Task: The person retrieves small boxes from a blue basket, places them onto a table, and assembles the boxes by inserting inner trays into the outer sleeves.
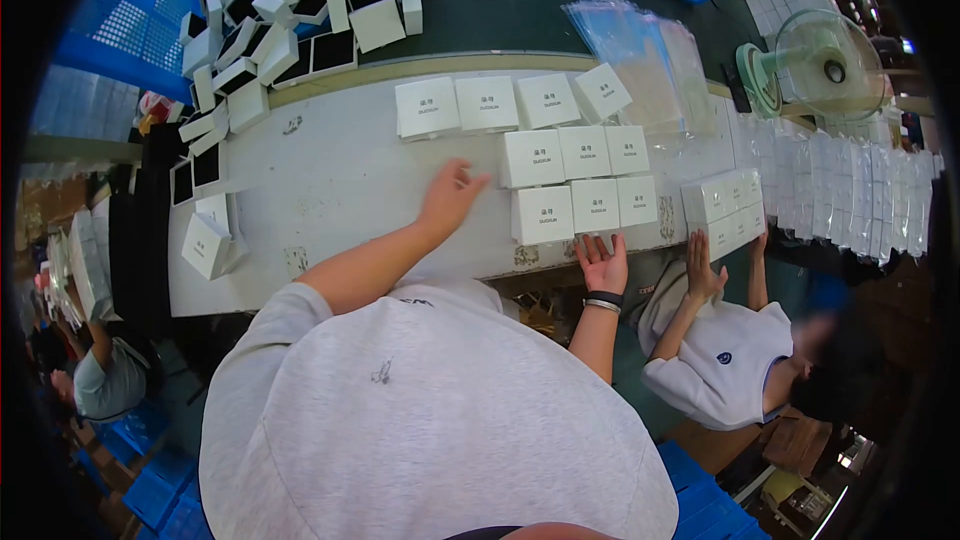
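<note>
My left hand (453,202) hovers over the white table, its fingers loosely bent and apart, holding nothing. To its right stand two rows of white printed boxes (533,159), set edge to edge. My right hand (602,266), with a dark band and a bracelet at the wrist, is palm up at the table's front edge. Its fingers are spread, the tips at the near side of the front row box (596,205); whether they press on it I cannot tell. Behind these rows lies another row of the same boxes (486,103), the rightmost one tilted.
A heap of loose white boxes (270,62) lies back left beside a blue crate (120,40). Clear plastic bags (640,60) lie at the back right, near a green fan (765,80). At right, a co-worker's hands hold a block of boxes (725,210). Wrapped packs (850,190) stand beyond.
</note>
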`<state>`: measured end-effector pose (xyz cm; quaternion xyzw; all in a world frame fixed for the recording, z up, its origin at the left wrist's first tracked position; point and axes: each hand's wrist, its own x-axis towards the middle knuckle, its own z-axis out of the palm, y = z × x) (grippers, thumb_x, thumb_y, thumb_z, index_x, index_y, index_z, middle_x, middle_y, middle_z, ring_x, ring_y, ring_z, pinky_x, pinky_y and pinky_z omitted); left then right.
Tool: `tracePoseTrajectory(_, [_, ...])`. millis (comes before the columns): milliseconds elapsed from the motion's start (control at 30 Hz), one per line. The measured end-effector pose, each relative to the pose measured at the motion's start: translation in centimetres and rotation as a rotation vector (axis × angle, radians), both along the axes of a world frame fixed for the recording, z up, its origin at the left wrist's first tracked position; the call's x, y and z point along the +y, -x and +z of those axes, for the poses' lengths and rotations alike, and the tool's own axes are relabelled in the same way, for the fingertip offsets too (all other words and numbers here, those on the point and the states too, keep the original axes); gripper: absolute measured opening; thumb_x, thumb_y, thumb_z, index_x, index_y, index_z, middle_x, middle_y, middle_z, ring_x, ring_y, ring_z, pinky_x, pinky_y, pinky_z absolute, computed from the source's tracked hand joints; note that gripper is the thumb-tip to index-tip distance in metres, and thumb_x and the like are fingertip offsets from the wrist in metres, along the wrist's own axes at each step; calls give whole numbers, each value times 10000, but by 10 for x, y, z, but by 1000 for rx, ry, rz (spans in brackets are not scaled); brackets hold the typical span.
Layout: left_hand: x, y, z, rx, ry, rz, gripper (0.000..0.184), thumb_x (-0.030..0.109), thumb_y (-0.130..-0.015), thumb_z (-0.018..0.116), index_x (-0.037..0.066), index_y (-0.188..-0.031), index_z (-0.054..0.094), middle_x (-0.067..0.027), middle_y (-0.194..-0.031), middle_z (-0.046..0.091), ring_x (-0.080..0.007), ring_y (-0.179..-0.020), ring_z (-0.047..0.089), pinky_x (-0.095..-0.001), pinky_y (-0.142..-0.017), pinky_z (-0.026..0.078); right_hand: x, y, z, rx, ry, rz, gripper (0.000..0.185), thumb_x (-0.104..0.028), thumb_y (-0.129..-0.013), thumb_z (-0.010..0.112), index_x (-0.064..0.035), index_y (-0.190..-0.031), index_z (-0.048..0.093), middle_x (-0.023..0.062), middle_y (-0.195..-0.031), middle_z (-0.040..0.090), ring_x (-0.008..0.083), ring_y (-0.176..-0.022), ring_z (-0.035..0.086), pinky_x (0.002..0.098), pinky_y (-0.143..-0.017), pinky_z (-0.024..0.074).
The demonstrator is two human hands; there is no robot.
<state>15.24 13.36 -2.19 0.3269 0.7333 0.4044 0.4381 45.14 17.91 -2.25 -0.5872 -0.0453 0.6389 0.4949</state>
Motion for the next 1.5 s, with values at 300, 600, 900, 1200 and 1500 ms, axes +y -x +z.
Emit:
tracePoseTrajectory(300, [41, 116, 7, -298, 46, 396, 700, 354, -764, 676, -3, -1274, 357, -148, -1084, 501, -238, -930, 501, -343, -825, 422, -23, -4, -33, -35, -10, -109, 358, -306, -859, 583, -74, -1088, 434, 87, -1008, 469, 272, -914, 543, 405, -761, 466])
tracePoseTrajectory(600, [83, 88, -44, -11, 47, 198, 755, 429, -741, 667, 12, -1286, 353, -218, -1233, 433, -343, -1126, 451, -394, -946, 369, -15, -27, -33, -141, -124, -147, 301, -238, -863, 567, -62, -1083, 460, 70, -996, 480, 253, -906, 545, 363, -776, 448])
tracePoseTrajectory(900, [116, 44, -4, 178, 219, 46, 817, 531, -750, 610, -13, -1296, 337, -236, -1242, 429, -352, -1142, 451, -386, -956, 369, -44, -37, -71, -193, 133, -27, 286, -260, -843, 577, -98, -1074, 528, 96, -1048, 564, 266, -944, 548, 371, -788, 464])
tracePoseTrajectory(1200, [-9, 117, 8, 92, 38, 19, 583, 392, -822, 593, 50, -1262, 424, -150, -1208, 513, -265, -1081, 512, -340, -903, 409, -84, -8, -74, -257, 222, 684, 354, -250, -877, 534, -42, -1159, 481, 168, -1080, 554, 296, -980, 550, 400, -846, 440])
tracePoseTrajectory(1500, [-250, 276, 66, 1251, -104, 646, 556, 298, -710, 706, 35, -1151, 493, -127, -1146, 509, -319, -1128, 410, -436, -961, 300, -91, 92, -15, -441, -42, 1723, 278, -244, -871, 533, 2, -996, 568, 60, -912, 611, 128, -844, 543, 258, -756, 439])
